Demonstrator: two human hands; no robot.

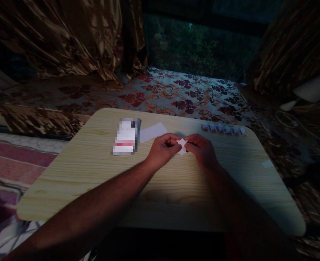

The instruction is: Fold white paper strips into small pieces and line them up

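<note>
Between my two hands is a small piece of folded white paper (182, 147), pinched at both sides above the wooden table (94, 188). My left hand (164, 149) grips its left edge with thumb and fingers, and my right hand (202, 148) does the same on the right. Behind my left hand lies a flat white paper sheet (154, 132). A row of several small folded paper pieces (222, 128) stands along the table's far right edge. The fingertips partly cover the paper I hold.
A blurred-out white rectangular object (126, 137) with a red band lies on the table's left side. A small pale scrap (267, 164) sits near the right edge. Beyond the table is a ledge with a flowered cloth (187, 90), and a white lamp (314, 88) stands at right.
</note>
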